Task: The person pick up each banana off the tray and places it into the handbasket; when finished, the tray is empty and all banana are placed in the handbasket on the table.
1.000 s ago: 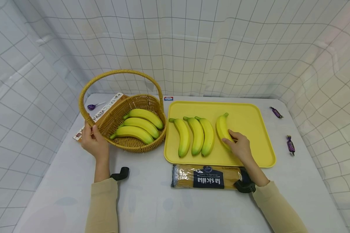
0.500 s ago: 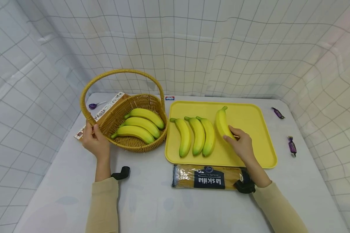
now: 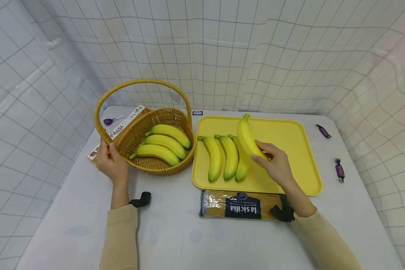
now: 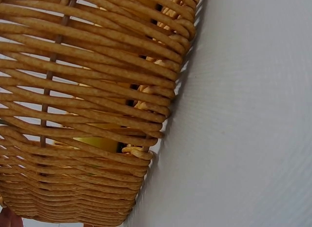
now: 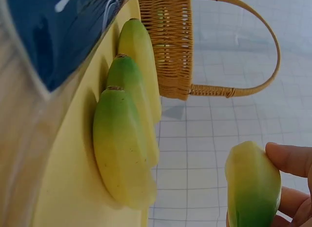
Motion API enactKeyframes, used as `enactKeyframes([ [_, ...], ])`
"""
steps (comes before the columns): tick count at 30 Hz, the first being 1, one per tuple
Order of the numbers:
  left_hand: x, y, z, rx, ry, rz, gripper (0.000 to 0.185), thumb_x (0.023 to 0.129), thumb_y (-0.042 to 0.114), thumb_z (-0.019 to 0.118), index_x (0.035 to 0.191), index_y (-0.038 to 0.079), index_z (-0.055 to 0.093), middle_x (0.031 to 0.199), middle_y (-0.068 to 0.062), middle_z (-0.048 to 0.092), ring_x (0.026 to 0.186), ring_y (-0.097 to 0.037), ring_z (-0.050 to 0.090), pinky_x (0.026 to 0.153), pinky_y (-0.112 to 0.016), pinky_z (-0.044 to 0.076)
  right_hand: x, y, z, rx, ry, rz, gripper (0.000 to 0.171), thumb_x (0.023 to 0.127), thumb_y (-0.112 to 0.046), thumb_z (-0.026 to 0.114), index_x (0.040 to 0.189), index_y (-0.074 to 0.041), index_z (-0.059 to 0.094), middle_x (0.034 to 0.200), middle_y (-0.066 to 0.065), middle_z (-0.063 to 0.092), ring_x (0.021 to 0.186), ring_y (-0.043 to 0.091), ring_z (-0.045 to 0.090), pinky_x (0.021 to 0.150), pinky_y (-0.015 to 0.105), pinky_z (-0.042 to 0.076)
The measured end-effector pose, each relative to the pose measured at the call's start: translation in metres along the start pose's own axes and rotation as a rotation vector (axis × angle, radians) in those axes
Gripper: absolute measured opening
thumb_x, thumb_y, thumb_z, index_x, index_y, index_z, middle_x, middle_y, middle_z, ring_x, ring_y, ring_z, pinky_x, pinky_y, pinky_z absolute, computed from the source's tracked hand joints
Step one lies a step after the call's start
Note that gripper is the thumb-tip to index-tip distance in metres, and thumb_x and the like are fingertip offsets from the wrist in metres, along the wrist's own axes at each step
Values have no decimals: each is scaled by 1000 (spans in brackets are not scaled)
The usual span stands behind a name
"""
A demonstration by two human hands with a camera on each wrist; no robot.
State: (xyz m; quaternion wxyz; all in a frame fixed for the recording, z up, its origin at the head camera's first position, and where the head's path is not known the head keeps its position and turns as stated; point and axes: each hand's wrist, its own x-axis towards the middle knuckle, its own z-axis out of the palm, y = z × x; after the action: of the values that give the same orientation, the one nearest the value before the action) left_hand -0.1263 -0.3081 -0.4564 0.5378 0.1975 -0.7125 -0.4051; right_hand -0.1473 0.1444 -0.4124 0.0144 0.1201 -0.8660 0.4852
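Head view: right hand (image 3: 276, 165) pinches a banana (image 3: 247, 135) by its lower end, lifted above the tray (image 3: 297, 150), while left hand (image 3: 110, 162) curls on the basket (image 3: 155, 170) rim; best carried level over the rim, clear of the handle (image 3: 141, 83).

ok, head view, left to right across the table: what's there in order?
Lollipop → pasta box → basket with three bananas → yellow tray → two purple candies, the nearer one furthest right.
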Motion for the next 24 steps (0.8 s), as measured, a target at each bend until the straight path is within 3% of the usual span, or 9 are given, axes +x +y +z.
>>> enactKeyframes([
  [3, 0, -1, 0, 0, 0, -6, 30, 96, 13, 60, 124, 7, 68, 106, -18, 69, 85, 8, 45, 73, -12, 33, 1, -11, 1, 24, -45, -49, 52, 89, -14, 70, 138, -7, 55, 135, 17, 59, 117, 31, 58, 87, 12, 47],
  [5, 0, -2, 1, 2, 6, -9, 29, 96, 12, 59, 122, 6, 68, 105, -19, 69, 84, 8, 45, 74, -12, 32, 2, -17, 3, 38, -82, -78, 52, 89, -13, 71, 138, -7, 56, 135, 16, 59, 117, 30, 59, 84, 8, 44],
  [14, 1, -1, 3, 14, 33, -8, 26, 96, 7, 57, 119, -1, 68, 100, -25, 66, 82, 8, 41, 73, -12, 30, 17, -46, 27, 53, -262, -198, 53, 87, -14, 73, 136, -5, 57, 133, 15, 60, 123, 31, 56, 97, 44, 50],
  [19, 1, -4, 3, 16, 23, -6, 27, 96, 10, 59, 121, 3, 69, 100, -22, 67, 81, 9, 43, 73, -11, 32, 30, -65, 45, 18, -328, -281, 53, 87, -18, 74, 136, -8, 58, 136, 13, 60, 129, 31, 52, 102, 47, 46],
  [24, 1, -3, 2, -4, 9, 4, 27, 96, 10, 59, 120, 5, 69, 100, -21, 68, 81, 8, 44, 73, -12, 32, 46, -84, 69, 29, -395, -314, 52, 87, -21, 74, 136, -10, 59, 132, 10, 63, 114, 25, 59, 89, 39, 49],
])
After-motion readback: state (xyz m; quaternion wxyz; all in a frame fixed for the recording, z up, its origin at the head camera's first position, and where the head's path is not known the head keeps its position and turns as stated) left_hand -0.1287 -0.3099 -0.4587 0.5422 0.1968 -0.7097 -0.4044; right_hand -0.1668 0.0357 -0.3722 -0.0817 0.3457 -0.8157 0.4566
